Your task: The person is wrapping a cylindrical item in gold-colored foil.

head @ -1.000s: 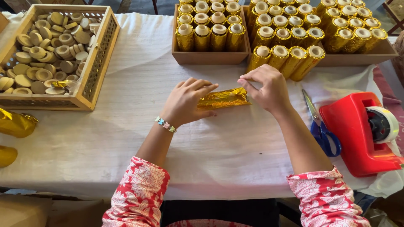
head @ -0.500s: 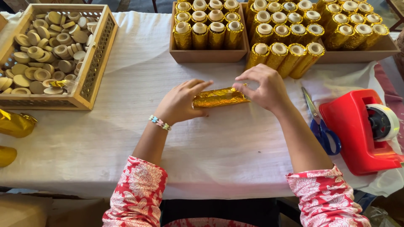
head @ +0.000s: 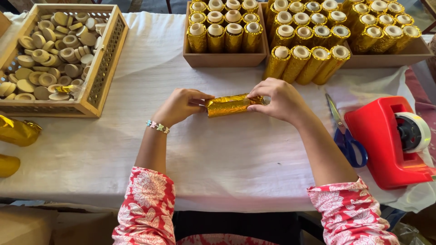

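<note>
A short roll wrapped in gold foil (head: 230,105) lies sideways on the white tablecloth (head: 218,154) in the middle of the table. My left hand (head: 181,105) grips its left end with the fingertips, a beaded bracelet on the wrist. Its right end is pinched by my right hand (head: 279,98), fingers curled over the foil there. Both sleeves are red with a white flower print.
A wooden lattice tray (head: 103,72) of round tan discs stands at the back left. Wooden boxes (head: 225,59) of upright gold-wrapped rolls (head: 313,34) fill the back. Blue-handled scissors (head: 344,134) and a red tape dispenser (head: 390,140) lie at the right. Gold foil pieces (head: 16,131) sit at the left edge.
Both hands have shifted from lying over the roll to gripping its two ends. The roll stays at the same spot on the cloth.
</note>
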